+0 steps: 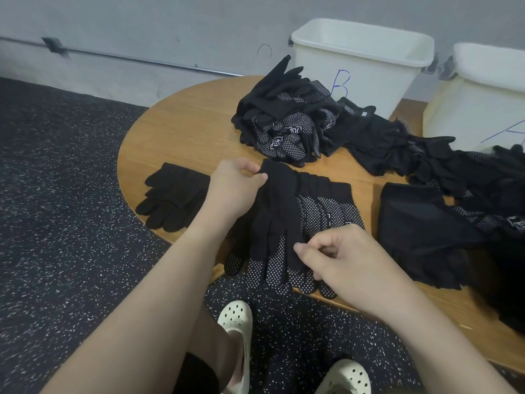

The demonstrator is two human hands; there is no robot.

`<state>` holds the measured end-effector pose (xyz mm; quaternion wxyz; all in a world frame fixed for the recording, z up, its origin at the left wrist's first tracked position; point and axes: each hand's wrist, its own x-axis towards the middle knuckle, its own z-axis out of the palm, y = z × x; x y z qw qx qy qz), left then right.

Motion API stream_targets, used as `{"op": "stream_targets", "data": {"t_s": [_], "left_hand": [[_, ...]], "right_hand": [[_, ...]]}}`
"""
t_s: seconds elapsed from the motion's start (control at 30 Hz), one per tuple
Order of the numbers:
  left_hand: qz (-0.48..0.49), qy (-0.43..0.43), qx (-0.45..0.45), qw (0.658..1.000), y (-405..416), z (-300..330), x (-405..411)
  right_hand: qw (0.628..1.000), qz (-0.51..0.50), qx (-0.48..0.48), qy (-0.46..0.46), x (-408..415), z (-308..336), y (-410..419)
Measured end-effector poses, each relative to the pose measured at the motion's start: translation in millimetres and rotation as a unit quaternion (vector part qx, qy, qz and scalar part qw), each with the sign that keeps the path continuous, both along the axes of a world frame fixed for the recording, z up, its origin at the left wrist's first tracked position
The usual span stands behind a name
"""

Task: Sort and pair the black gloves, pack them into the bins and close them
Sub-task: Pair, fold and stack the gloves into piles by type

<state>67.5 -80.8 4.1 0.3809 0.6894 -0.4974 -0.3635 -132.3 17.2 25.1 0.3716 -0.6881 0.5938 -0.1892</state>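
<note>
A plain black glove [279,206] lies on top of a stack of white-dotted black gloves [324,211] at the table's front edge. My left hand [235,183] pinches this glove's cuff at the far end. My right hand [338,257] pinches one of its fingertips at the near end. A plain black pair [173,197] lies to the left. An unsorted heap of gloves [287,120] sits behind, trailing right in a row [426,157]. Two white bins stand at the back: bin B [360,66] and bin A [483,100], both open.
The round wooden table [181,123] stands against a grey wall. A dark stack of gloves [420,231] lies at the front right. Below the table edge are a speckled dark floor [71,194] and my feet in white clogs [235,317].
</note>
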Motion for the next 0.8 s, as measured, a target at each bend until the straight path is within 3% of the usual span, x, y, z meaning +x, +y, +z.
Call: {"op": "stream_targets", "data": {"t_s": [0.4,0.6,0.8], "left_hand": [[0.000,0.011,0.007,1.000,27.4,9.0,25.2],[-0.020,0.044,0.026,0.998,37.0,15.2,33.1],[-0.014,0.079,0.045,0.996,48.9,19.2,39.6]], "right_hand": [[1.000,0.005,-0.014,-0.007,0.2,-3.9,-1.0],[0.980,-0.022,-0.193,0.053,8.3,2.5,1.9],[0.973,0.021,-0.209,0.098,19.4,-4.3,-4.1]]}}
